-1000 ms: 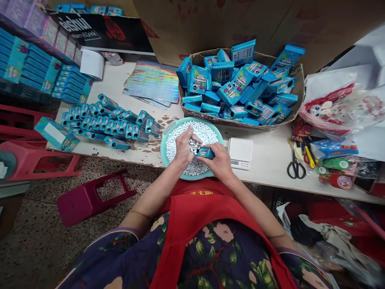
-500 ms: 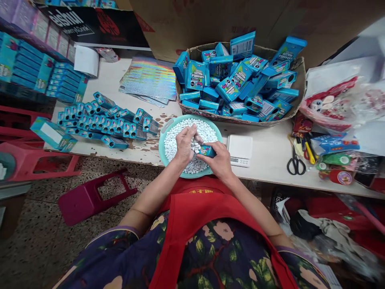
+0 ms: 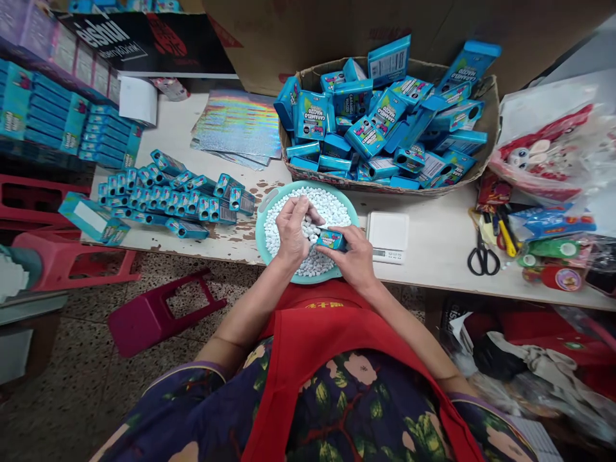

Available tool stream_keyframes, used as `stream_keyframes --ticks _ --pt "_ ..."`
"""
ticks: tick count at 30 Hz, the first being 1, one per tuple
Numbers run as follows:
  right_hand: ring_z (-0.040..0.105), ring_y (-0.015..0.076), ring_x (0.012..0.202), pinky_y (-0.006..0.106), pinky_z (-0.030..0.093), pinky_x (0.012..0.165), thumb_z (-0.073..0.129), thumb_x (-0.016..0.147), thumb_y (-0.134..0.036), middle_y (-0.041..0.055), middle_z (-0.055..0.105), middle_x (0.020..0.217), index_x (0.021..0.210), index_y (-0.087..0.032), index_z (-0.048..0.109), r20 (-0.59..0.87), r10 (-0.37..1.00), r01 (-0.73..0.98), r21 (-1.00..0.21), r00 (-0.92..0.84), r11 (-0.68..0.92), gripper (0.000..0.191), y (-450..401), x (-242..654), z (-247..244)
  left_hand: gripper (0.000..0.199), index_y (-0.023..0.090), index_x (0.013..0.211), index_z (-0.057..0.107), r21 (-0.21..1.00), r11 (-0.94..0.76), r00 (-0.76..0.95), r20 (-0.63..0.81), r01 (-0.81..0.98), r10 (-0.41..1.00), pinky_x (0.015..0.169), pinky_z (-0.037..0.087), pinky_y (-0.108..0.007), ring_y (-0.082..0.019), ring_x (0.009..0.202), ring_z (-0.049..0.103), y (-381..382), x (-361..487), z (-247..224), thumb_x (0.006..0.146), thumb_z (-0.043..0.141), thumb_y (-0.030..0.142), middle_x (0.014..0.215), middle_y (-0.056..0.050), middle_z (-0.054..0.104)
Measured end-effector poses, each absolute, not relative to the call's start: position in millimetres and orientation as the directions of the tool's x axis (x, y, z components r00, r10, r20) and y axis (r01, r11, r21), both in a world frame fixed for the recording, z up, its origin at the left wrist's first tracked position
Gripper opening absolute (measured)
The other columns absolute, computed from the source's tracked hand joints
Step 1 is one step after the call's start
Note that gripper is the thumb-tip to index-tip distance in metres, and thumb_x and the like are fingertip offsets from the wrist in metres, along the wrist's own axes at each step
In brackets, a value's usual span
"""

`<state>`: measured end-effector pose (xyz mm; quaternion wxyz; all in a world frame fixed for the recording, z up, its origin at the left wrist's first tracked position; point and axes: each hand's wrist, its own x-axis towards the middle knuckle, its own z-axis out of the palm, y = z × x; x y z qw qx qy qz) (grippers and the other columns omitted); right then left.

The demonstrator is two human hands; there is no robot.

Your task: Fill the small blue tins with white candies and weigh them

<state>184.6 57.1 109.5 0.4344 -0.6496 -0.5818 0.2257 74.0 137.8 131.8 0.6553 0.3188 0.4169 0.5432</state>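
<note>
My right hand (image 3: 357, 255) grips a small blue candy box (image 3: 331, 239) with "Caramelo" lettering, its end turned toward the left. Cupped beside that end, my left hand (image 3: 293, 231) holds a handful of white candies (image 3: 309, 229). Both hands are over a pale green basin (image 3: 260, 239), which is filled with loose white candies (image 3: 332, 204). The box's opening is hard to make out between the fingers.
Behind the basin stands a carton (image 3: 486, 154) heaped with blue boxes. More blue boxes (image 3: 183, 192) lie in rows at left, near holographic sheets (image 3: 235, 125). At right are a small white scale (image 3: 387, 231), black scissors (image 3: 482, 258) and bagged toys (image 3: 539, 160). A stool (image 3: 158, 311) is below.
The view has shifted slightly. My left hand's fingers have moved a little over the candies, and more of the box's printed face shows. Both hands keep their hold.
</note>
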Motion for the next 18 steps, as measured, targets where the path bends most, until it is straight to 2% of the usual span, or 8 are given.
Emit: stream_keyframes --ticks 6,11,18 --pt "0.063 0.0236 0.089 0.037 0.048 0.080 0.072 0.079 -0.046 0.0045 0.068 0.093 0.105 -0.026 0.067 0.200 0.957 0.585 -0.810 0.210 0.041 0.034 57.3 185.6 105.8 0.029 0.018 0.073 0.055 0.893 0.199 0.080 -0.182 -0.404 0.980 0.060 0.050 -0.026 -0.011 0.055 0.058 133.7 75.0 132.6 0.086 0.060 0.043 0.060 0.002 0.054" --pt "0.063 0.0233 0.088 0.037 0.049 0.080 0.074 0.076 -0.047 0.0053 0.069 0.093 0.105 -0.023 0.067 0.205 0.958 0.577 -0.815 0.199 0.055 0.038 62.3 184.2 104.8 0.032 0.018 0.073 0.055 0.916 0.194 0.062 -0.184 -0.351 0.981 0.057 0.049 -0.026 -0.010 0.052 0.056 136.0 75.4 130.4 0.085 0.059 0.047 0.058 0.002 0.054" --pt "0.063 0.0235 0.090 0.037 0.048 0.081 0.071 0.079 -0.046 0.0052 0.069 0.094 0.106 -0.024 0.067 0.193 0.964 0.594 -0.803 0.181 0.049 0.034 65.6 182.3 108.1 0.030 0.019 0.078 0.054 0.921 0.194 0.016 -0.201 -0.337 0.980 0.056 0.049 -0.025 -0.011 0.054 0.057 139.4 71.6 132.0 0.083 0.060 0.048 0.060 0.003 0.054"
